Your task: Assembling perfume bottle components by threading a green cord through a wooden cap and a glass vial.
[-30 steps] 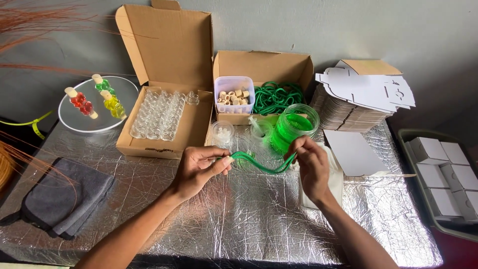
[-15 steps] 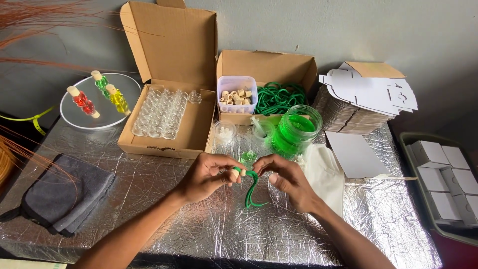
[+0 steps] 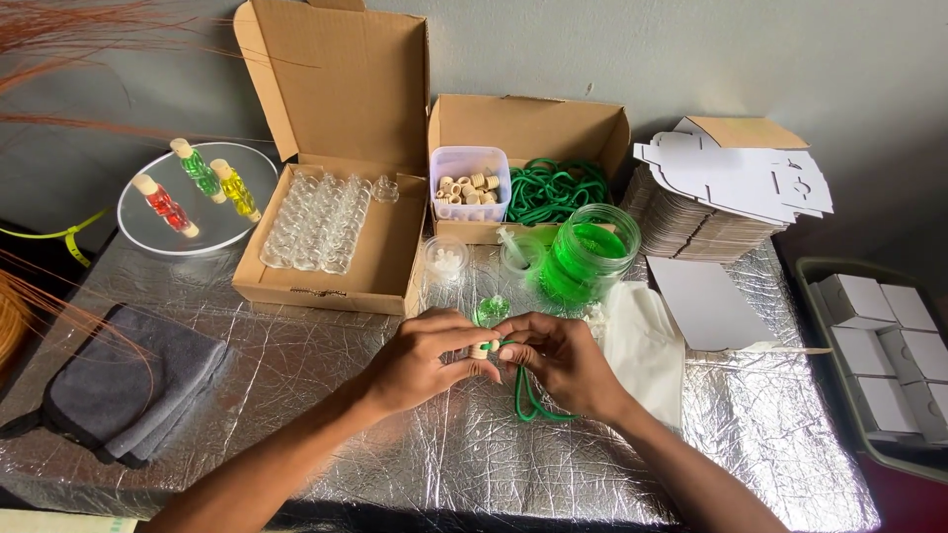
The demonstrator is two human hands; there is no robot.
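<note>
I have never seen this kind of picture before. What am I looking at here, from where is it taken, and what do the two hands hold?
There is no machine here. A person wears a camera on the head, so you look down at that person's own two bare hands. The left hand and the right hand meet over a table covered in silver foil. Together they pinch a tiny bottle with a cork, and a green cord hangs from the right hand. Behind them stand a jar of green liquid, an open cardboard box of small clear bottles, a tub of corks and more green cord in a second box. At the left lie a grey cloth and a round plate bearing three filled bottles.
</note>
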